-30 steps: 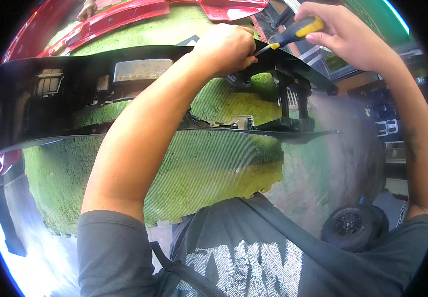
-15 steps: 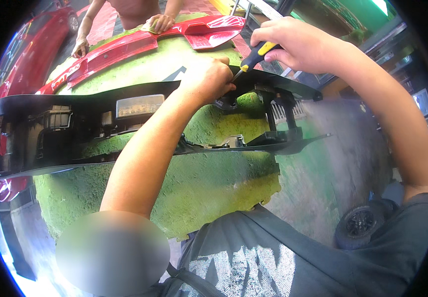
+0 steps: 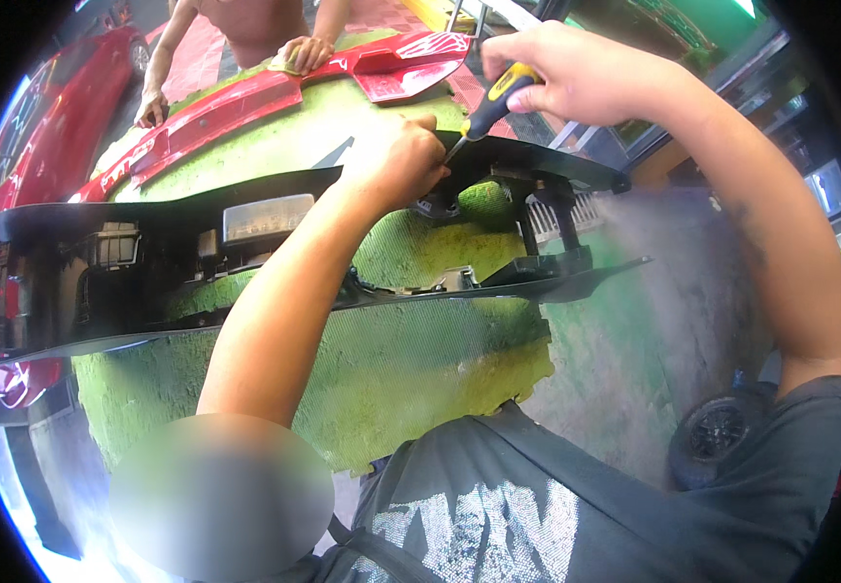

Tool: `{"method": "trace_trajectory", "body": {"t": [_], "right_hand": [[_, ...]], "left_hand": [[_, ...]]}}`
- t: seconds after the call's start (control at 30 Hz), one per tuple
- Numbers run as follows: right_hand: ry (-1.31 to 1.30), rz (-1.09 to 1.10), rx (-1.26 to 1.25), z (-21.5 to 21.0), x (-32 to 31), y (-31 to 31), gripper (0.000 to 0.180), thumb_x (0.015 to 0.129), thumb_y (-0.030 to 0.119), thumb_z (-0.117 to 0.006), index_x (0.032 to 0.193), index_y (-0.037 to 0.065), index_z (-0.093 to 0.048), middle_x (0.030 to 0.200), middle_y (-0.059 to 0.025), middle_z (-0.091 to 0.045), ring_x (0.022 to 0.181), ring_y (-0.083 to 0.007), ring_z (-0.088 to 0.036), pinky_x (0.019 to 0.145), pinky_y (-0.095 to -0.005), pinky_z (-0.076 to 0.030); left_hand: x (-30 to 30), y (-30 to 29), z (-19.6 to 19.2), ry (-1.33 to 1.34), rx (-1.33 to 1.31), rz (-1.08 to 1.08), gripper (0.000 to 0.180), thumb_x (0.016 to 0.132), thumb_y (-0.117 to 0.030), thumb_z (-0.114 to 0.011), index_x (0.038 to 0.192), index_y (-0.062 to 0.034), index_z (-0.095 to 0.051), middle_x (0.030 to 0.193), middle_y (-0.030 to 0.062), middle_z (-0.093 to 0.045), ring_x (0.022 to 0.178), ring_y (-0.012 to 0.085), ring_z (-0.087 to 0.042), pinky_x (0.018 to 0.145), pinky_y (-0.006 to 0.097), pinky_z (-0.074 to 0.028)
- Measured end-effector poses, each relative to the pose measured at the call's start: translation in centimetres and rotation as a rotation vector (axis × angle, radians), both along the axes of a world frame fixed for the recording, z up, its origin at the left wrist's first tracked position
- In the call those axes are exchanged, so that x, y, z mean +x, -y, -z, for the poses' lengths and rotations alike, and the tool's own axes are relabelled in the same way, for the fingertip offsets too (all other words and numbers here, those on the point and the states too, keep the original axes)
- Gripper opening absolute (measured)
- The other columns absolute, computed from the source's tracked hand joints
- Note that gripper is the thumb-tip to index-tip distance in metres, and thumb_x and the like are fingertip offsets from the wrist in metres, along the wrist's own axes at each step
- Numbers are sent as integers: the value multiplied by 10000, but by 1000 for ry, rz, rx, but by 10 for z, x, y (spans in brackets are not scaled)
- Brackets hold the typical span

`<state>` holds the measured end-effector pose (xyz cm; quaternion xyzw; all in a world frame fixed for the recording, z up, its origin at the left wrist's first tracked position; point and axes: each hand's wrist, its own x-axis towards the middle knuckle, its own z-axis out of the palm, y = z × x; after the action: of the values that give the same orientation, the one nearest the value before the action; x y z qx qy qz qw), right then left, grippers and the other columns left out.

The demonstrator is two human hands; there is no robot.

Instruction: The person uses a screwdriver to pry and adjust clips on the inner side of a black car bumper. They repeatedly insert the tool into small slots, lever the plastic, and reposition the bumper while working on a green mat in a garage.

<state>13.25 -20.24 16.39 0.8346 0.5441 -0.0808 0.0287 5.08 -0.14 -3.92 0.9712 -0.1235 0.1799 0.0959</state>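
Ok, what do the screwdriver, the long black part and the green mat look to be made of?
Screwdriver: thin greyish shaft, likely metal; dark-and-yellow handle, probably plastic or rubber.
Long black part: probably moulded plastic, given its thin curved edges and dull sheen.
Green mat: perhaps foam or rubber, finely ribbed with a notched edge.

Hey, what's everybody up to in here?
A person's right hand grips a yellow-and-dark screwdriver, its shaft pointing down toward the left hand at the far edge of a long black molded part. The tip is hard to make out. The part lies over a green mat. Across from them, a co-worker's hand is at a red panel.
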Motion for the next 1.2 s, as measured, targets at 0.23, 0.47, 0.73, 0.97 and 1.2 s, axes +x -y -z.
{"method": "trace_trajectory", "body": {"t": [0.23,0.47,0.73,0.97,1.2], "right_hand": [[419,31,-47,20,-10,-15,411,1132,384,-621,1121,-8,-745,998,-147,-727,986,-307,-705,931,-428,-554],[115,-137,144,4,-11,12,307,1030,188,-707,1264,-11,-716,1173,-265,-743,1157,-436,-720,1026,-499,-568],[251,181,-14,-1,-47,-4,417,1134,375,-564,1177,16,-773,1143,-252,-776,1099,-422,-746,994,-508,-589],[62,20,125,4,-11,6,221,1075,193,-668,1179,26,-769,1136,-184,-816,1055,-345,-772,987,-443,-606],[104,352,89,29,0,-4,388,1112,305,-568,1352,37,-712,1120,-182,-802,1077,-351,-764,995,-487,-597]], "left_hand": [[3,6,-5,-36,-12,43,207,902,-356,-865,912,-150,-886,1029,83,-735,945,343,-776,829,500,-622],[8,6,-2,-20,31,29,239,908,-371,-868,901,-132,-871,1029,96,-730,964,345,-779,838,502,-625],[4,1,3,16,29,13,227,899,-363,-881,941,-140,-877,1065,104,-718,1016,349,-757,880,505,-624],[12,10,4,30,58,41,232,886,-352,-885,956,-131,-869,1100,100,-715,1045,340,-753,895,496,-632],[10,11,-3,-22,86,16,243,891,-347,-883,963,-115,-873,1120,99,-710,1040,353,-739,906,495,-630]]}}
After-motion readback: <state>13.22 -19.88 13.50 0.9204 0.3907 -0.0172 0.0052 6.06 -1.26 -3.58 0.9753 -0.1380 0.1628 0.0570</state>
